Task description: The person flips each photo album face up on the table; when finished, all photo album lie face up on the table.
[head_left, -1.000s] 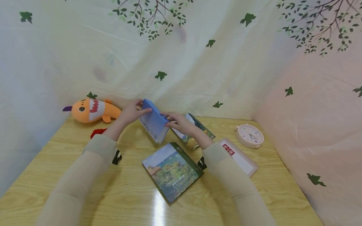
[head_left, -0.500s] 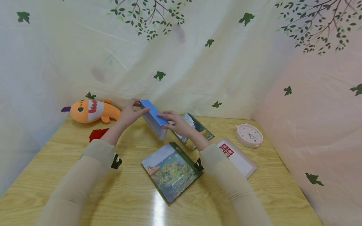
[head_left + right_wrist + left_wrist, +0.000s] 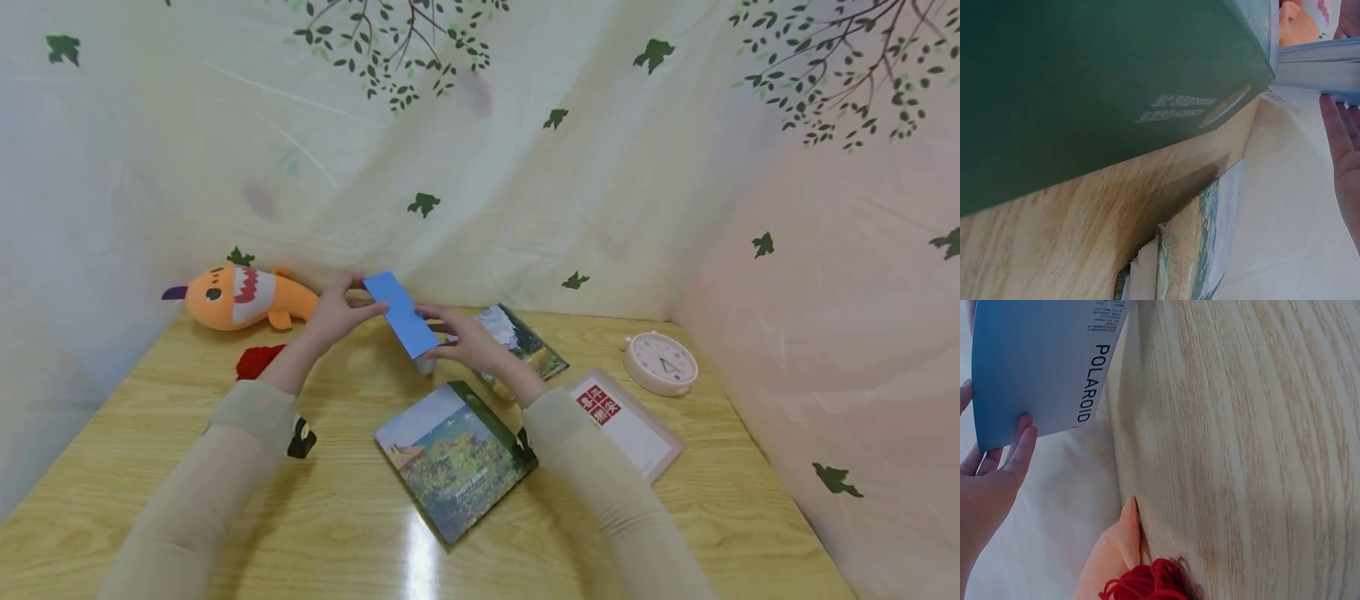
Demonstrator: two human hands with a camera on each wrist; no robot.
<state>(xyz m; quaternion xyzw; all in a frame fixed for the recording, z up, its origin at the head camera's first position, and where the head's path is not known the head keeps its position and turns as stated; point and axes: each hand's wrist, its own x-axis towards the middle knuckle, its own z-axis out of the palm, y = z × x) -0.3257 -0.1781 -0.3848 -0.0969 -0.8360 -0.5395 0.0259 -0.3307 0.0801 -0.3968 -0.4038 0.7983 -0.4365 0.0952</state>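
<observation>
Both hands hold a blue book upright, spine up, near the back of the table. Its cover reads POLAROID in the left wrist view, and its page edges show in the right wrist view. My left hand grips the far left end, thumb on the near cover and fingers behind. My right hand pinches the near right end. In the head view the book's lower edge is mostly hidden beneath its blue spine. A photo album with a garden picture lies flat in front of the hands.
Another picture-covered book lies behind the right hand. To the right are a white framed card with red characters and a pink round clock. An orange plush toy and red yarn lie left. A cloth backdrop borders the table.
Both hands have tilted the blue book from a slanted pose, cover showing, to upright with its spine facing up. They have come down slightly with it.
</observation>
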